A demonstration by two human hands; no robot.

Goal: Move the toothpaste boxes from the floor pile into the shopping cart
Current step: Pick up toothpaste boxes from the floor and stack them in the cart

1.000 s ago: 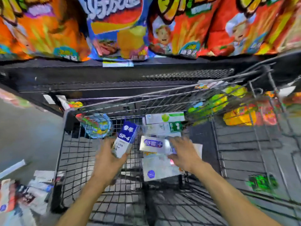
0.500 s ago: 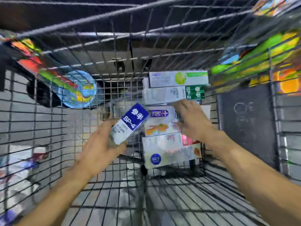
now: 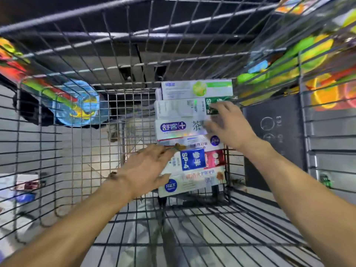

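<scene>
1. six toothpaste boxes lie flat in a row inside the shopping cart (image 3: pixel 81 143), along its right side, each box touching the next one.
2. your left hand (image 3: pixel 142 170) has the fingers almost straight and spread; it lies on the left end of the blue sp-4 box (image 3: pixel 192 159) and does not grip it.
3. the sp-4 box sits between the box with the dark blue round logo (image 3: pixel 194 144) and the nearest box (image 3: pixel 192 183), which has a blue circle on its left end.
4. your right hand (image 3: pixel 229 128) is open too, with loose fingers. its fingertips touch the green sp box (image 3: pixel 177 108) and the purple-logo box (image 3: pixel 177 128); it holds nothing.
5. the box with the green ball picture (image 3: pixel 196 89) is the farthest one, close to the front wall of the cart.
6. more boxes (image 3: pixel 23 187) lie on the floor at the left, seen through the wire, blurred.
7. bright snack bags (image 3: pixel 289 60) hang outside the cart on the right, and other bags (image 3: pixel 75 105) on the left.
</scene>
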